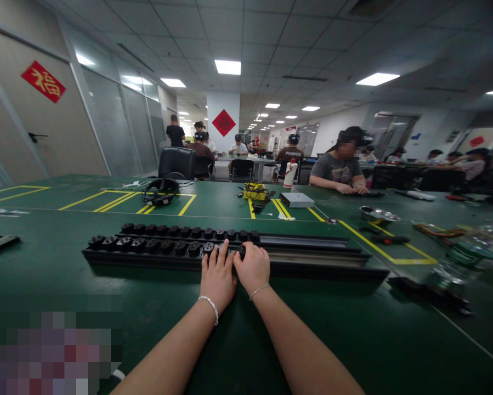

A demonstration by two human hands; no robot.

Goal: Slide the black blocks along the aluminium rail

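A long black rail tray (324, 270) lies across the green table in front of me, its left part filled with two rows of small black knobbed parts (152, 246). On the near row rests my left hand (218, 277), fingers stretched out and slightly apart over the last parts there. Close beside it, my right hand (252, 267) is closed in a pinch on a small black part (242, 251) at the end of that row. Its fingers hide most of this part. To the right of my hands the rail's channels show bare.
Beyond the rail are a black headset (160, 191), a yellow object with black cords (255, 191), a grey box (297, 199) and a white bottle (290, 174). A metal bowl (379, 215) and a plastic water bottle (462, 258) stand right. A co-worker (339, 164) sits across.
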